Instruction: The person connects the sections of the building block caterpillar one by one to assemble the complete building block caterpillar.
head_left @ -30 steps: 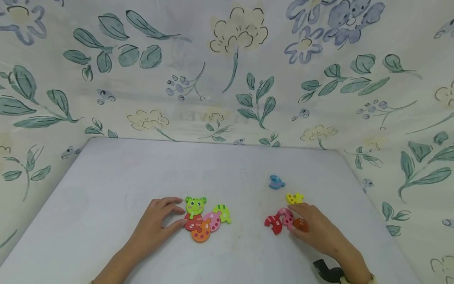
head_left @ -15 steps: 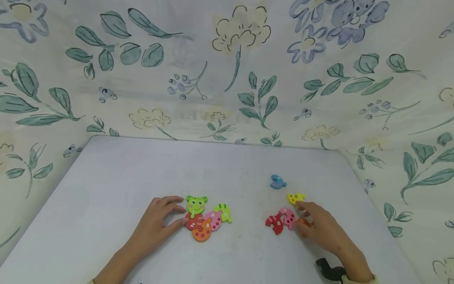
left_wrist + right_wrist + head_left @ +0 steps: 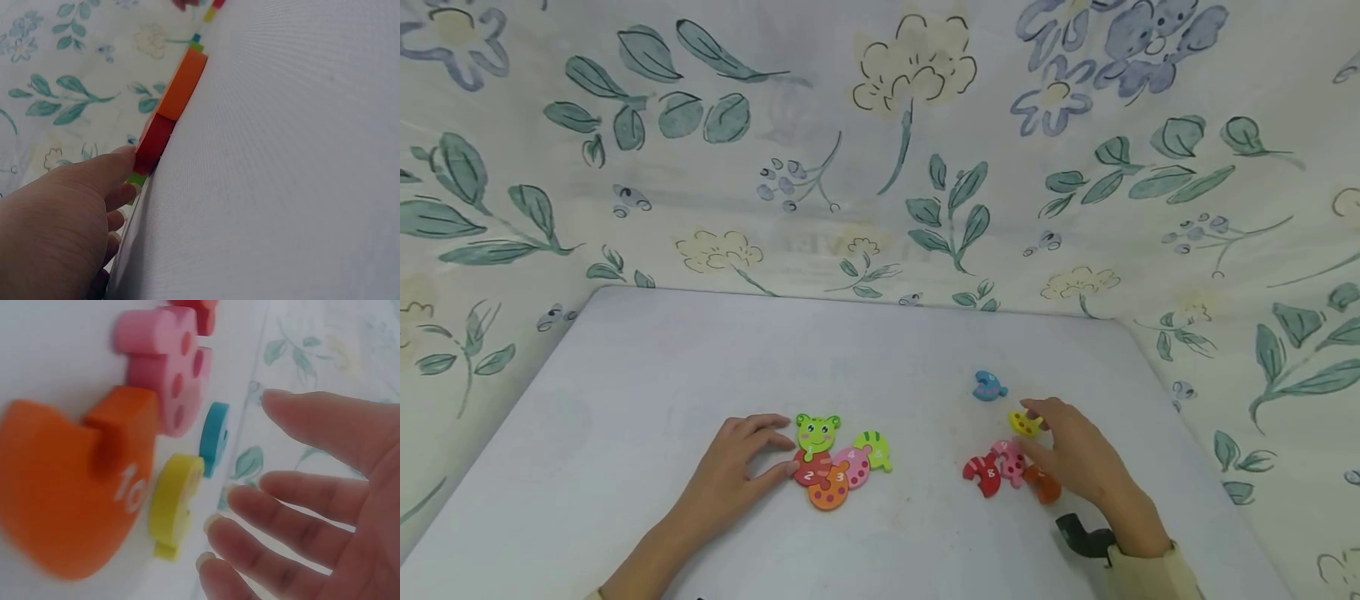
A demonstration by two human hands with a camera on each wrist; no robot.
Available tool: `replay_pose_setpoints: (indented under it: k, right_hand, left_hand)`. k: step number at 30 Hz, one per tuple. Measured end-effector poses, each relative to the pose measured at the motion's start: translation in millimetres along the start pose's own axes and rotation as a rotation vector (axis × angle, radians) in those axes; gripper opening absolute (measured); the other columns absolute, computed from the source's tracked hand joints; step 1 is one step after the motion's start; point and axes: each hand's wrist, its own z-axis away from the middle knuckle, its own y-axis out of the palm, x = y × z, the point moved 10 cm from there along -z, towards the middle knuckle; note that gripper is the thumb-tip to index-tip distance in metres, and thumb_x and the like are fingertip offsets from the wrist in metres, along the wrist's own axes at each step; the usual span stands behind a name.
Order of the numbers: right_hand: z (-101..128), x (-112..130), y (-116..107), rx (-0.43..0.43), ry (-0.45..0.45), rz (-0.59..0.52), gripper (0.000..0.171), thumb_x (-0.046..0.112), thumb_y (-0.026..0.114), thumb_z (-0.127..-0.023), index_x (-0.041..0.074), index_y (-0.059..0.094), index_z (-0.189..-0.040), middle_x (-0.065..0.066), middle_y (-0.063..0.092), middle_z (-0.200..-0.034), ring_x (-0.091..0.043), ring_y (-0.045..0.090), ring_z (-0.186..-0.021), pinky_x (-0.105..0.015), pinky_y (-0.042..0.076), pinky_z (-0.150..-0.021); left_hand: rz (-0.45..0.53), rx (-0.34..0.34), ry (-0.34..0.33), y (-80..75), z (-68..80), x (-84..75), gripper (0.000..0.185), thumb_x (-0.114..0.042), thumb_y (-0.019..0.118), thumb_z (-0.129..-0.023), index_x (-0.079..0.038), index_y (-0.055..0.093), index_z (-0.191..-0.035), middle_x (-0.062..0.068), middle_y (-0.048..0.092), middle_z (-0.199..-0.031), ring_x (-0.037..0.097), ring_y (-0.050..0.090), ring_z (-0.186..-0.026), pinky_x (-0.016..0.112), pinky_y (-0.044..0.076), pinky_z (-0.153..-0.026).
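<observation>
A pale grey tabletop sits boxed in by cloth walls printed with leaves and flowers. The left hand lies relaxed, fingertips touching the joined wooden caterpillar puzzle with a green frog-like head. The right hand, fingers loose, seems to touch the small yellow wooden piece; red, pink, orange pieces lie beside it, a blue one apart

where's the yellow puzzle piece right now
In the head view, the yellow puzzle piece lies right of centre on the table, at the right hand fingertips, just below the blue piece.
</observation>
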Motion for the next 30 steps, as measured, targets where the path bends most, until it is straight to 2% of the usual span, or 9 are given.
replay_pose_setpoints:
  k: [4,8,17,24,30]
  right_hand:
    - [-12,9,-2,-0.016,-0.057,0.030,0.059,0.025,0.082,-0.092,-0.001,0.060,-0.140,-0.021,0.062,-0.133,-0.040,0.061,-0.116,-0.055,0.057,-0.092]
    - [-26,12,2,0.002,-0.060,0.064,0.061,0.027,0.081,-0.092,-0.003,0.058,-0.141,-0.026,0.058,-0.139,-0.046,0.056,-0.124,-0.061,0.052,-0.098]
    - [-54,10,18,0.084,-0.002,0.113,0.071,0.030,0.080,-0.093,-0.006,0.051,-0.146,-0.030,0.052,-0.145,-0.049,0.051,-0.130,-0.062,0.048,-0.103]
    - [-71,10,29,0.136,-0.014,0.110,0.065,0.024,0.076,-0.094,-0.005,0.052,-0.147,-0.029,0.052,-0.145,-0.048,0.052,-0.127,-0.063,0.048,-0.103]
    - [-82,5,35,0.160,0.002,0.149,0.062,0.024,0.076,-0.094,0.000,0.054,-0.147,-0.025,0.055,-0.141,-0.042,0.055,-0.121,-0.060,0.051,-0.100]
  left_hand:
    - [0.002,0.004,0.000,0.7,-0.4,0.1,0.026,-0.032,0.089,-0.086,-0.028,0.075,-0.107,-0.008,0.062,-0.137,0.018,0.050,-0.119,0.046,0.045,-0.100]
    - [0.001,0.000,0.006,-0.4,-0.5,-0.9,0.026,-0.031,0.089,-0.085,-0.027,0.075,-0.106,-0.007,0.063,-0.136,0.018,0.050,-0.118,0.045,0.045,-0.100]
    - [-0.006,0.002,0.002,-0.7,-0.1,-1.1,0.025,-0.031,0.089,-0.085,-0.026,0.075,-0.106,-0.006,0.063,-0.136,0.020,0.051,-0.119,0.049,0.046,-0.101]
    - [-0.006,-0.006,0.007,-1.6,0.8,0.0,0.026,-0.031,0.089,-0.085,-0.027,0.075,-0.106,-0.006,0.063,-0.136,0.019,0.051,-0.119,0.047,0.046,-0.101]
    - [-0.002,-0.014,0.016,-2.0,1.4,0.9,0.026,-0.033,0.089,-0.085,-0.027,0.075,-0.106,-0.009,0.063,-0.136,0.018,0.050,-0.118,0.044,0.044,-0.100]
